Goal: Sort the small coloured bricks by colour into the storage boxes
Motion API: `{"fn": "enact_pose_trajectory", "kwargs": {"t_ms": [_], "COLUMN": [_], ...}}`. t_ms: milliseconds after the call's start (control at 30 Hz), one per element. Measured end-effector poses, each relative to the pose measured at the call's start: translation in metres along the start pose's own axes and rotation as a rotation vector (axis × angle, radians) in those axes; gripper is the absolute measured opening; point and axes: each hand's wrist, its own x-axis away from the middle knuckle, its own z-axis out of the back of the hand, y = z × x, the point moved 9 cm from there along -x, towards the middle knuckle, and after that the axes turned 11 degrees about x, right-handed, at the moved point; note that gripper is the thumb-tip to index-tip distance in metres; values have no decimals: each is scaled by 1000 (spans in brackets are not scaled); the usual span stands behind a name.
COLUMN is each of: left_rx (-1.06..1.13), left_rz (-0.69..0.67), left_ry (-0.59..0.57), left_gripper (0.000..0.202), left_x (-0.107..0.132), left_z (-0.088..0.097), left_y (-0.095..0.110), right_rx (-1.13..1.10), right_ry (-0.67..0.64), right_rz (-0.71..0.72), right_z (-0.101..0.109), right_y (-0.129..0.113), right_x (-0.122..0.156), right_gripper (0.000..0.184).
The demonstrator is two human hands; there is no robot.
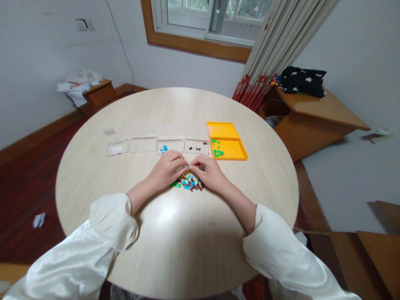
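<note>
A pile of small coloured pieces (189, 183), blue, green, brown and yellow, lies on the round wooden table (175, 233). My left hand (167, 168) and my right hand (209, 173) rest over the pile with fingertips meeting above it. Both hands have curled, pinched fingers; what they hold is too small to name. Just beyond them stand several clear plastic boxes: one holds blue pieces (164, 148), one holds brown pieces (196, 147). A yellow box (226, 141) with an open lid holds green pieces.
Two more clear boxes (117, 146) stand to the left in the row. Beyond the table are a window, a striped curtain (275, 54), a wooden cabinet with dark cloth (303, 81) on the right and a small drawer unit (100, 93) at the left.
</note>
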Motion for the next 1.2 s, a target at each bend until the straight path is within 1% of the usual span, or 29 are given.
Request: {"fn": "enact_pose_trajectory", "kwargs": {"t_ms": [133, 233, 333, 467, 533, 633, 767, 867, 1200], "left_rx": [-1, 2, 6, -64, -105, -143, -158, -152, -161], "left_rz": [-20, -8, 82, 222, 266, 311, 355, 364, 388], "left_ry": [6, 44, 116, 231, 278, 318, 327, 324, 326], "left_gripper": [17, 14, 12, 10, 11, 12, 12, 13, 13], "left_x": [1, 1, 2, 6, 9, 12, 14, 14, 13], "left_z": [0, 6, 17, 35, 42, 50, 52, 52, 54], "left_y": [2, -1, -14, -35, -44, -55, -65, -68, -72], "right_rx": [-20, 11, 121, 257, 317, 382, 363, 338, 320], "right_ry": [-8, -15, -37, -119, -138, -148, -201, -222, -167], "right_rz": [-6, 13, 18, -2, 1, 21, 23, 10, 75], "right_z": [0, 3, 7, 9, 10, 11, 5, 2, 1], "right_y": [-1, 0, 4, 10, 10, 6, 4, 4, -2], "right_x": [0, -1, -2, -1, 0, 1, 2, 2, 2], "right_gripper": [11, 12, 12, 9, 7, 7, 7, 9, 8]}}
